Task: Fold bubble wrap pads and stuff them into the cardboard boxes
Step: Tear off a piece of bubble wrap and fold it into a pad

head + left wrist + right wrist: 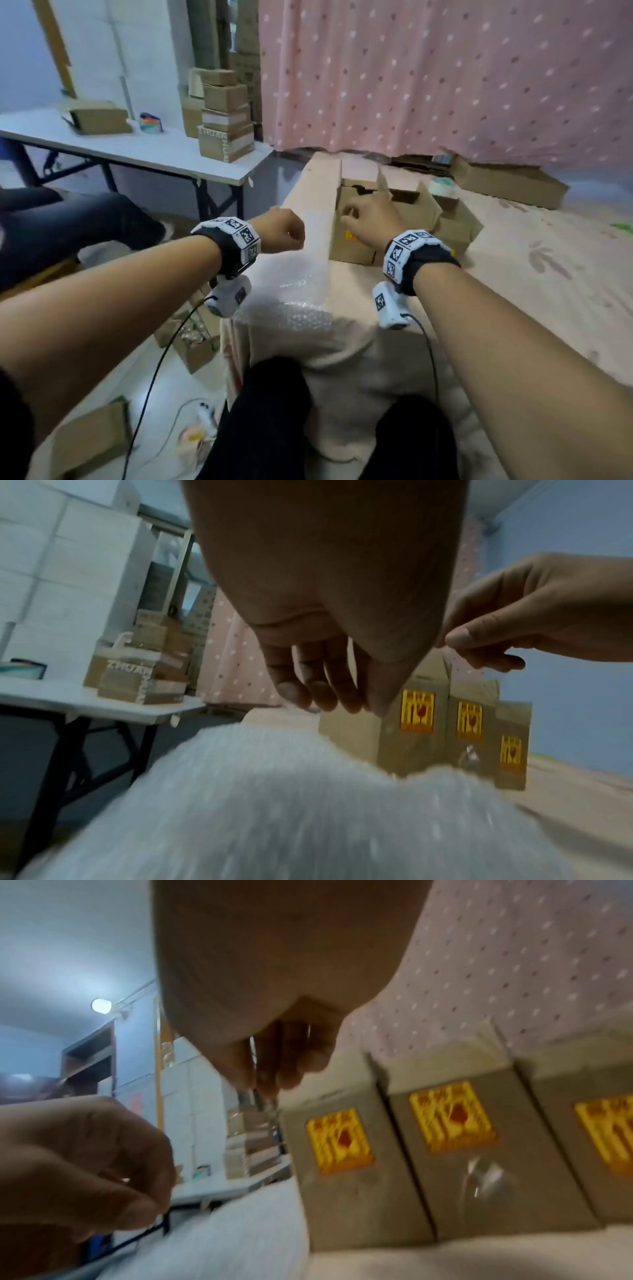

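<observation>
A stack of bubble wrap pads (301, 284) (274, 804) (222, 1245) lies along the left edge of the cloth-covered bed. Beyond it stand several open cardboard boxes (352, 246) (414, 739) (342, 1177) with yellow fragile stickers. My left hand (284, 234) (329, 696) hovers over the far end of the pads. Its fingers hang loosely curled and hold nothing. My right hand (363, 216) (479, 647) (274, 1074) is over the nearest box's top, fingers bent down, with nothing visibly held. The box interiors are hidden.
A white folding table (171, 161) at left carries stacked cartons (226, 120) and tape rolls (150, 123). A pink curtain (445, 75) hangs behind. A tape roll (440, 186) and a flat carton (507, 185) lie beyond the boxes. More cartons (195, 346) sit on the floor.
</observation>
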`<act>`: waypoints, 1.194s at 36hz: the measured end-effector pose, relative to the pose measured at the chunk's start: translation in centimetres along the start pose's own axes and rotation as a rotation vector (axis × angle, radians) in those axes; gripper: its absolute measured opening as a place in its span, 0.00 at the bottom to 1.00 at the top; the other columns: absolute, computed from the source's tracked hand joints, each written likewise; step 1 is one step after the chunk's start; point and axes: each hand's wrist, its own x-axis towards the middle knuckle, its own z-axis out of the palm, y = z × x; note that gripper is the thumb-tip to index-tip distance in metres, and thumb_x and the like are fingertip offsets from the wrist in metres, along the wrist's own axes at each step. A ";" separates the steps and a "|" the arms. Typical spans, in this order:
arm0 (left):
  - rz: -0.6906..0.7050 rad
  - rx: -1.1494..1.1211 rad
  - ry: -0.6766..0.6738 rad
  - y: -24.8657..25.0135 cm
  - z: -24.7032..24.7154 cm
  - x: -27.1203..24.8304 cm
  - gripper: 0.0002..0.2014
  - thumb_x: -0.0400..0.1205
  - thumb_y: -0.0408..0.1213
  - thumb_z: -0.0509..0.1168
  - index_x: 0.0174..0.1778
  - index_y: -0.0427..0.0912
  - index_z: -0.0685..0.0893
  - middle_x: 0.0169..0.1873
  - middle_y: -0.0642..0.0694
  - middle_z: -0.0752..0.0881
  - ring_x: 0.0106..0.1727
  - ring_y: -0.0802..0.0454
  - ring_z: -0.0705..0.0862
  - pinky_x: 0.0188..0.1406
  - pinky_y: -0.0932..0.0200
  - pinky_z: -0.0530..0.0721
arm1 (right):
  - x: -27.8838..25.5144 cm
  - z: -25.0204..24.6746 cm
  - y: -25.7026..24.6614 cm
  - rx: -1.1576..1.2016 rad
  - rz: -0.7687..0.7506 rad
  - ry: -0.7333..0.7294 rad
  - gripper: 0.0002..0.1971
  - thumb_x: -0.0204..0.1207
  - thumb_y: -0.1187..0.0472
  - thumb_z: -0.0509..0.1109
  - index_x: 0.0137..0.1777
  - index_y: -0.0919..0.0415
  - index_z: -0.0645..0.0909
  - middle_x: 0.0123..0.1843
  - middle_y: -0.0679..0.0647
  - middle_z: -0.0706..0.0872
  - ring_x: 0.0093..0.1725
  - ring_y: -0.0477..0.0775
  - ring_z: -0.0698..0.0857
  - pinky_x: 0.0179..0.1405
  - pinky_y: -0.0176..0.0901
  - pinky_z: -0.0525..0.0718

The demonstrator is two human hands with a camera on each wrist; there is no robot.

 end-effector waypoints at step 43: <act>-0.091 -0.266 0.145 -1.7 9.7 -3.5 0.15 0.90 0.48 0.59 0.48 0.44 0.86 0.43 0.49 0.86 0.48 0.49 0.84 0.49 0.53 0.77 | -4.7 14.8 1.2 0.627 0.291 0.025 0.04 0.73 0.60 0.79 0.37 0.55 0.90 0.36 0.47 0.90 0.36 0.47 0.83 0.43 0.43 0.83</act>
